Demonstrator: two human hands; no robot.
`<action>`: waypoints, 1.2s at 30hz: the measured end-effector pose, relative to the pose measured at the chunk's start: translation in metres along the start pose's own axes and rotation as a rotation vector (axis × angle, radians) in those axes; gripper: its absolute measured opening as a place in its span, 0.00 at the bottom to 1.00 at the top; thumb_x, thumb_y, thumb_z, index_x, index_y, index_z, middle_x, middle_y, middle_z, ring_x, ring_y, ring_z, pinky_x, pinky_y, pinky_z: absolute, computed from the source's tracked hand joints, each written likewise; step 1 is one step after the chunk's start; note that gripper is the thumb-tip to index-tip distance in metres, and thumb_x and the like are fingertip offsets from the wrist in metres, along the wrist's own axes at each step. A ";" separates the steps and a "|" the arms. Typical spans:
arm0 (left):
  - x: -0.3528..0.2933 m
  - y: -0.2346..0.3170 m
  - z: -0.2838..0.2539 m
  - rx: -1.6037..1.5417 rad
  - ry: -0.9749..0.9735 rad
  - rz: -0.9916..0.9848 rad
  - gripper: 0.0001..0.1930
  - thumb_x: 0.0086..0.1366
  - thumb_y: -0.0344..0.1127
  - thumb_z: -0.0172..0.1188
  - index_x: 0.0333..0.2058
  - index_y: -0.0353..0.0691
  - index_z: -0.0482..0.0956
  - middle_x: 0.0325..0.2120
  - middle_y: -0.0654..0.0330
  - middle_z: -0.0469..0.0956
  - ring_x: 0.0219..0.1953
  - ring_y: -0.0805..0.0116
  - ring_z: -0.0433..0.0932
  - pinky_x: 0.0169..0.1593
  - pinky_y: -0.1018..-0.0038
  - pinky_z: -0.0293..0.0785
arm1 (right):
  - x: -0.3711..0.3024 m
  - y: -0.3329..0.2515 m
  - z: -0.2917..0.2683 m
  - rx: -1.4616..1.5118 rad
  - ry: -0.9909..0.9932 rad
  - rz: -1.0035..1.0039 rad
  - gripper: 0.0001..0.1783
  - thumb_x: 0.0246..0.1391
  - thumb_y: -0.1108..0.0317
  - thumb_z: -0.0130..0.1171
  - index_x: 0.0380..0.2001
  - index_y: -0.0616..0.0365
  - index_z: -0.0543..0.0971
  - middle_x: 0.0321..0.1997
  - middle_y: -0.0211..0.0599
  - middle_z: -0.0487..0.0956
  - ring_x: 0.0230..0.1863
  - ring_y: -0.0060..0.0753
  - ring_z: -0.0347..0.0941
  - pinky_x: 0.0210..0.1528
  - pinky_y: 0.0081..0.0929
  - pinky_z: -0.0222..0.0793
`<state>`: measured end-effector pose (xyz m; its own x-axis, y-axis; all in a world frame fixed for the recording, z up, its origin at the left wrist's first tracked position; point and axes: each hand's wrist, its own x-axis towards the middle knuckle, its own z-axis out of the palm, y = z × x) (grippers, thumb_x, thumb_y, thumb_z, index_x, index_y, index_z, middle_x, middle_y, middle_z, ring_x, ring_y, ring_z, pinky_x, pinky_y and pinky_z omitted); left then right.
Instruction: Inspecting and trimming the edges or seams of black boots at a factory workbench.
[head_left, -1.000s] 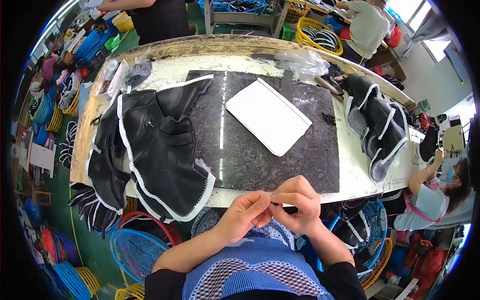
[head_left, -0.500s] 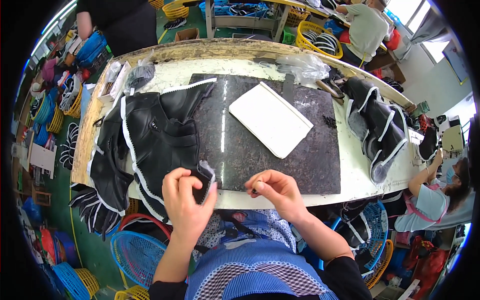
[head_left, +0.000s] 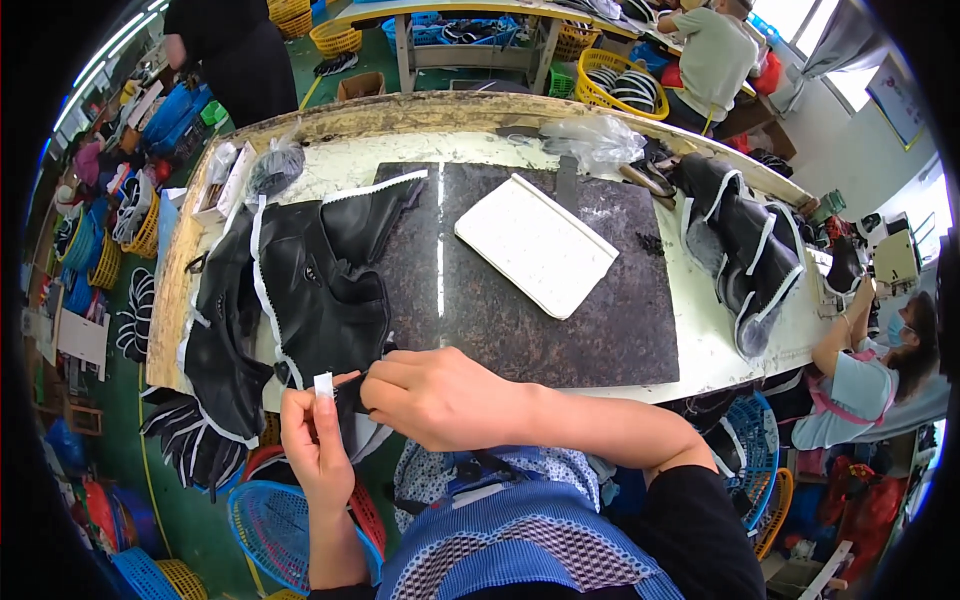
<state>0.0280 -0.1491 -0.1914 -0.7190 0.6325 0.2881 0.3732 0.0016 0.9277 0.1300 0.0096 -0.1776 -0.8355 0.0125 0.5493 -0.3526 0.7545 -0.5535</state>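
Black boot uppers [head_left: 325,330] edged with white zipper lie on the left side of the bench, their near part hanging over the front edge. My left hand [head_left: 318,450] is closed at that edge, pinching a white zipper end [head_left: 323,386] between thumb and fingers. Close beside it, my right hand [head_left: 440,400] reaches across from the right with curled fingers at the black upper's near edge. What the right fingertips grip is hidden behind the hand. A dark flat board [head_left: 480,345] lies to the right of the uppers, and a white rectangular slab [head_left: 535,250] rests on it.
More black zippered uppers [head_left: 745,250] with grey lining lie at the bench's right end. A clear plastic bag [head_left: 595,143] sits at the back by the wooden rim [head_left: 420,105]. Blue baskets [head_left: 265,530] stand below on the left. A co-worker [head_left: 850,385] sits at the right.
My right hand has swung left from the board's front edge to the uppers. My left hand has dropped down and left, and now pinches the white zipper end.
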 end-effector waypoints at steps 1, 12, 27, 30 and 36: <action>0.000 0.004 -0.001 0.041 0.039 -0.009 0.10 0.68 0.32 0.49 0.27 0.41 0.61 0.22 0.70 0.57 0.24 0.81 0.54 0.29 0.80 0.53 | 0.006 -0.002 0.001 0.051 0.042 0.006 0.08 0.45 0.75 0.60 0.29 0.61 0.72 0.27 0.39 0.70 0.30 0.43 0.71 0.32 0.34 0.70; -0.016 -0.012 0.036 -1.040 -0.260 -0.436 0.21 0.69 0.56 0.42 0.36 0.42 0.68 0.18 0.71 0.60 0.21 0.80 0.60 0.22 0.81 0.52 | 0.013 -0.016 -0.007 1.259 0.302 0.566 0.05 0.61 0.71 0.52 0.35 0.62 0.73 0.39 0.40 0.79 0.37 0.20 0.73 0.44 0.21 0.71; -0.014 0.000 0.058 -0.899 -0.243 -0.434 0.16 0.68 0.32 0.52 0.53 0.36 0.70 0.49 0.56 0.75 0.50 0.66 0.75 0.53 0.72 0.71 | -0.044 -0.016 -0.028 0.469 0.324 0.178 0.06 0.49 0.79 0.60 0.31 0.64 0.75 0.33 0.42 0.77 0.36 0.43 0.76 0.41 0.32 0.72; -0.008 -0.019 0.061 -0.880 -0.210 -0.538 0.15 0.66 0.31 0.55 0.51 0.36 0.73 0.47 0.57 0.76 0.49 0.66 0.75 0.54 0.72 0.70 | -0.043 -0.019 -0.037 0.415 0.301 0.174 0.06 0.49 0.78 0.60 0.31 0.64 0.75 0.34 0.43 0.77 0.37 0.42 0.75 0.42 0.32 0.72; 0.016 0.017 0.077 -0.354 -0.301 -0.553 0.10 0.64 0.37 0.60 0.38 0.38 0.78 0.32 0.63 0.78 0.29 0.76 0.76 0.34 0.80 0.71 | -0.083 -0.013 -0.044 0.741 0.624 0.651 0.03 0.53 0.79 0.59 0.33 0.64 0.78 0.33 0.37 0.76 0.33 0.25 0.75 0.35 0.20 0.73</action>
<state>0.0677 -0.0794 -0.1896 -0.5360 0.7978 -0.2762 -0.2477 0.1642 0.9548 0.2221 0.0280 -0.1884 -0.6700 0.7318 0.1249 -0.2654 -0.0790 -0.9609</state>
